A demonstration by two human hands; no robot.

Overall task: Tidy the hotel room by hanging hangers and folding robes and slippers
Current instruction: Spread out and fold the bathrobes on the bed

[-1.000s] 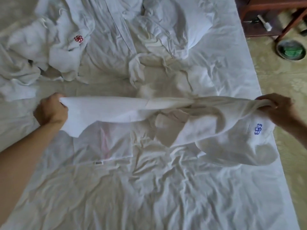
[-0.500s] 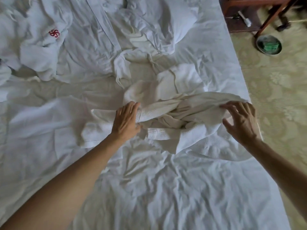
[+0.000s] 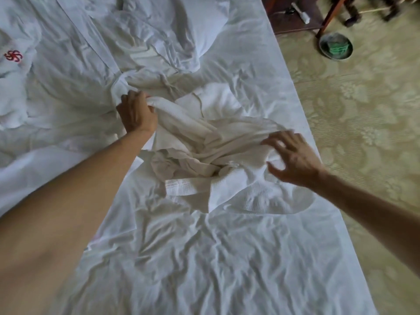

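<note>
Bed (image 3: 204, 269) fills most of the view, covered in a white, heavily creased sheet; its right edge runs diagonally from top centre to lower right. White pillow (image 3: 204, 26) lies at the head end, rumpled. Floor (image 3: 363, 133) to the right: pale olive-cream carpet with a floral damask pattern. Dark reddish wooden furniture (image 3: 295, 21) at top right, with slanted legs (image 3: 329, 17); kind unclear. Round bin (image 3: 336, 49) stands on the carpet beside a leg, something green inside. Light soft, daylight-like, source unseen.

Open rumpled sheet (image 3: 204, 258) toward the viewer; bunched robe (image 3: 193, 144) and pillow (image 3: 181, 26) beyond.
</note>
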